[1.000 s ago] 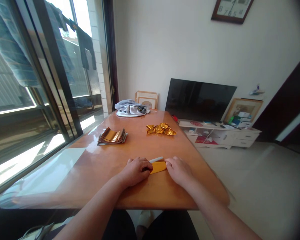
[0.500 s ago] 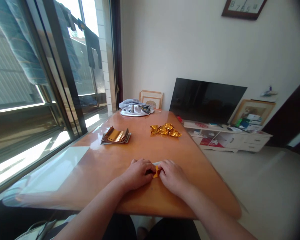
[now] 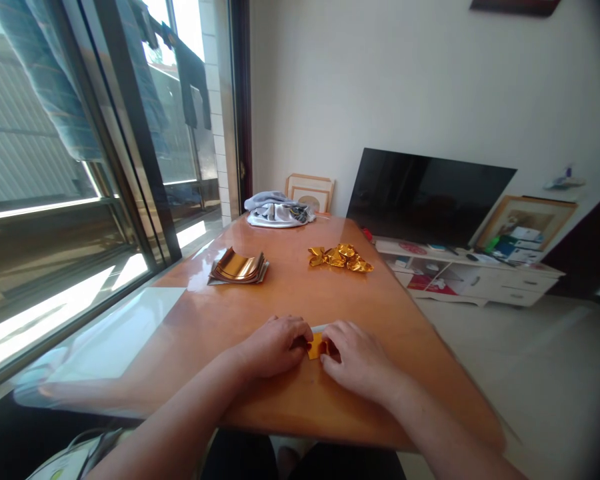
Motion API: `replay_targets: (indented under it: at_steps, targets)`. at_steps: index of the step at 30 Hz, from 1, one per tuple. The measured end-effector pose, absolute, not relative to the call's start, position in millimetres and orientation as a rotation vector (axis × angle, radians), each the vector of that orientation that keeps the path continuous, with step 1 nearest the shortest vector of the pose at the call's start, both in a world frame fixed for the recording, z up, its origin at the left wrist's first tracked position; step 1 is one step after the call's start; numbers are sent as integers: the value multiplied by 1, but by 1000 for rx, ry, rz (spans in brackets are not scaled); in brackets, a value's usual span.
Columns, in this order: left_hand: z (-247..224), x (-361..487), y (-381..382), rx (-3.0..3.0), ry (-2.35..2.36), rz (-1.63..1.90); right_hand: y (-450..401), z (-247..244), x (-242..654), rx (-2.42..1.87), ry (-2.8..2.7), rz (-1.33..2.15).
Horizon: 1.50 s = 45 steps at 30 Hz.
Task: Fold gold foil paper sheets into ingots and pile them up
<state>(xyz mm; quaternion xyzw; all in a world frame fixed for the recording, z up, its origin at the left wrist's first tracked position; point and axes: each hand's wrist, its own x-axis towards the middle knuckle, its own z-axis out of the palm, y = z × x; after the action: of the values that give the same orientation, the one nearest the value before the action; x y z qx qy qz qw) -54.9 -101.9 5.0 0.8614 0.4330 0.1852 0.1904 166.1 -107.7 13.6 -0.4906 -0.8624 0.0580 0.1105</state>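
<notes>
My left hand (image 3: 273, 347) and my right hand (image 3: 357, 360) meet near the front of the wooden table, their fingers pinching a small piece of gold foil (image 3: 317, 347) between them. Most of the foil is hidden by my fingers. A thin white stick or paper strip (image 3: 319, 328) pokes out just behind it, with its far end by my left fingers. Farther up the table lie a curled stack of gold-backed foil sheets (image 3: 237, 267) and a crumpled heap of gold foil (image 3: 340, 257).
The orange wooden table (image 3: 280, 293) has a folded grey-white cloth (image 3: 277, 211) at its far end. Beyond stand a black TV (image 3: 430, 197) on a white cabinet (image 3: 465, 280) and picture frames (image 3: 310, 192). A glass door (image 3: 80, 167) runs along the left side.
My hands have come closer together, and less of the gold foil shows between them. The view has also turned slightly left.
</notes>
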Motion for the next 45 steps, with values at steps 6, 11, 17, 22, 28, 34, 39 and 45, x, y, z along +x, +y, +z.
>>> replay_targets:
  at_steps: [6,11,17,22,28,34,39,45]
  targets:
    - [8,-52,-98,2510,1114,518,-102,13,172,-1343,-2563,248]
    - [9,-54,-94,2499,1059,509,-94,15,177,-1225,-2685,291]
    - [10,-54,-96,2499,1107,510,-90,11,179,-1206,-2734,237]
    - [9,-50,-97,2537,1172,495,-87,15,181,-1251,-2698,311]
    - [5,-49,-100,2605,1161,496,-91,25,176,-1285,-2705,402]
    - [5,-48,-100,2628,1188,493,-93,21,172,-1258,-2706,273]
    - [7,-49,-102,2587,1206,536,-92,17,172,-1198,-2741,180]
    - [8,-47,-102,2580,1226,520,-88,12,172,-1177,-2766,146]
